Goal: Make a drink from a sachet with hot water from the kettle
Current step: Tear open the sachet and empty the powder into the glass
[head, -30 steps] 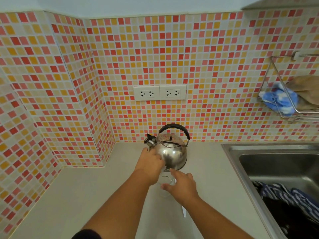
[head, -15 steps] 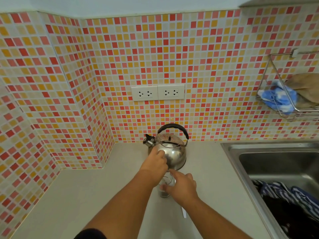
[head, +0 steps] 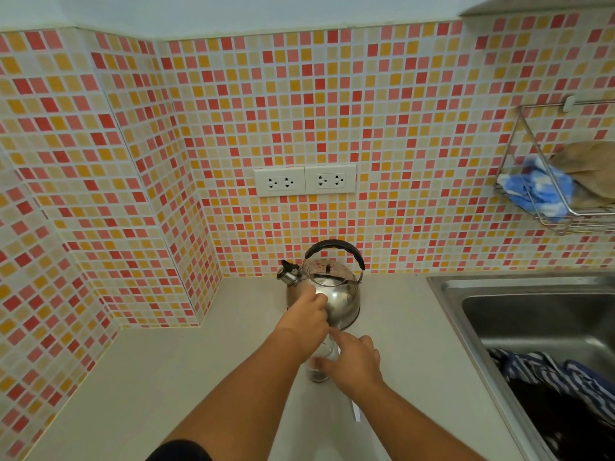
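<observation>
A shiny steel kettle (head: 336, 294) with a black handle and a spout pointing left stands on the counter by the tiled wall. In front of it stands a clear glass (head: 318, 374) with dark powder at its bottom. My right hand (head: 352, 364) grips the glass from the right, with the thumb across its front. My left hand (head: 307, 316) hovers over the glass, fingers curled against the kettle's side. What those fingers hold is hidden. A thin white strip (head: 356, 410) lies on the counter by my right wrist.
The pale counter (head: 166, 377) runs into a tiled corner at the left. A steel sink (head: 532, 314) with striped cloth in it lies at the right. A wire rack (head: 549, 201) with cloths hangs above it. Two wall sockets (head: 304, 180) sit above the kettle.
My left hand has risen from just over the glass up against the kettle's side. The right hand keeps its hold on the glass.
</observation>
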